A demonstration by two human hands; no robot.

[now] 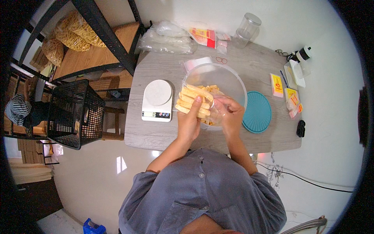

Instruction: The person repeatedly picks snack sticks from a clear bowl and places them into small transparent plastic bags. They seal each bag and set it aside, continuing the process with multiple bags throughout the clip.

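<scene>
My left hand (pixel 189 120) grips a clear plastic bag of pale yellow stick snacks (pixel 192 101), its thumb across the front. The fingers of my right hand (pixel 229 109) pinch the loose plastic at the bag's right end. Both hands are above a large round translucent tub (pixel 243 84), which has more yellow snack pieces (pixel 211 88) inside; the bag and hands hide part of them. To the left lies a white digital kitchen scale (pixel 157 99) with a round platform. A teal ribbed round lid (pixel 257 112) lies right of the tub.
Plastic bags (pixel 168 39), printed packets (pixel 204 36) and a clear jar (pixel 248 27) stand along the wall. Rubber bands (pixel 221 60) lie behind the tub. More packets (pixel 276 84) are at right. Left are a black crate (pixel 79 117), shelves with bagged snacks (pixel 77 33), and another person (pixel 19 109).
</scene>
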